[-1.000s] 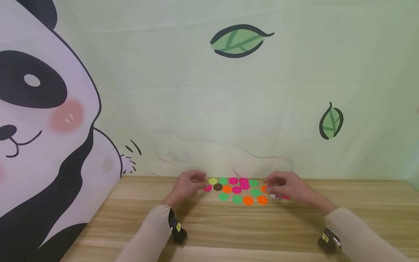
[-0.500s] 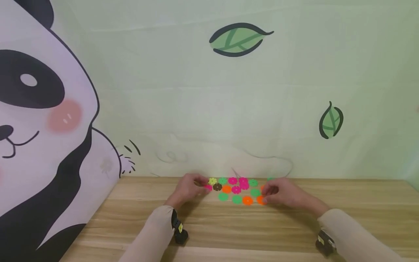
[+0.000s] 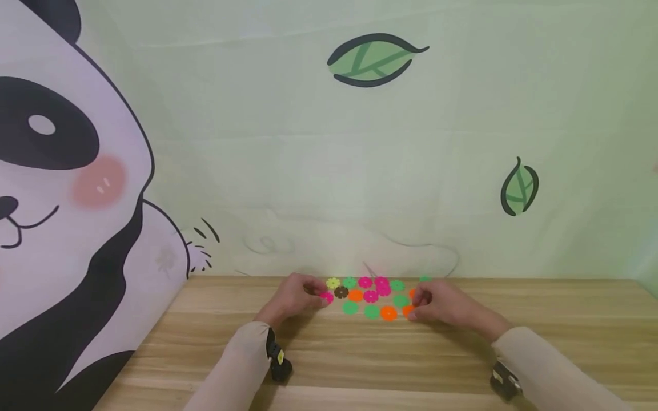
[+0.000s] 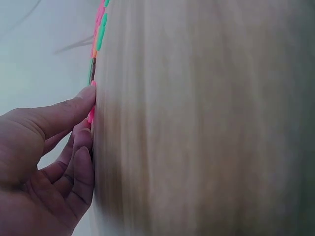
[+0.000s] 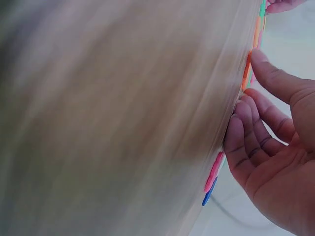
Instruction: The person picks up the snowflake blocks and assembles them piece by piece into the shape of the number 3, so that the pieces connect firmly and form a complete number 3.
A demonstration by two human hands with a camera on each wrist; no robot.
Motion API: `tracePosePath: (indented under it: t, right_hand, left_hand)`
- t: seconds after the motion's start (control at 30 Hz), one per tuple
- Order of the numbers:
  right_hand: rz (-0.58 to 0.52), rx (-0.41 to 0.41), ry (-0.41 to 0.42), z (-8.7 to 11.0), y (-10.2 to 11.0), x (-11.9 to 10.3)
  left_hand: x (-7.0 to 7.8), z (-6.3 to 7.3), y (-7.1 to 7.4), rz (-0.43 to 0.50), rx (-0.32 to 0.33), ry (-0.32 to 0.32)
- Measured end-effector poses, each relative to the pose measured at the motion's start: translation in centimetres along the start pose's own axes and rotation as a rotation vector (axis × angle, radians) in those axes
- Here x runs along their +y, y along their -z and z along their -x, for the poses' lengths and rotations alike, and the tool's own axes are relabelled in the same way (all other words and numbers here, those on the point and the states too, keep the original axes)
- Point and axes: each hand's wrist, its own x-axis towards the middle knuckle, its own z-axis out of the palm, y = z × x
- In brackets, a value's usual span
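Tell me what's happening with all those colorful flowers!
A person is handling flat, flower-shaped pieces on a wooden table. The left hand has its thumb and a finger at opposite edges of a pink piece, near a brown piece and a yellow piece. The right hand has its thumb and a finger at opposite edges of an orange piece. Between the hands lie more of them, green, orange and pink.

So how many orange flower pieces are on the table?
4 in sight: one orange piece right of the brown piece, another in the nearest row, and two partly covered by the right hand, which may hide more.
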Motion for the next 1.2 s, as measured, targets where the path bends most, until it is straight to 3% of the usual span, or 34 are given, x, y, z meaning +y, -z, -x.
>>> tracePosePath:
  t: [0.37,0.73,0.97,1.2]
  right_hand:
    - [0.009,-0.014,0.000,0.2,0.1,-0.4]
    - [-0.088,0.001,-0.014,0.6,0.3,-0.1]
    - [-0.188,0.006,-0.035,0.9,0.4,-0.5]
    - [-0.148,0.068,-0.003,1.2,0.1,-1.8]
  left_hand:
    - [0.3,0.1,0.2,-0.020,-0.038,0.043]
    - [0.4,0.5,-0.1,-0.042,0.001,-0.007]
    - [0.3,1.3,-0.2,0.018,0.000,-0.102]
    - [1.3,2.5,-0.4,0.150,-0.028,-0.131]
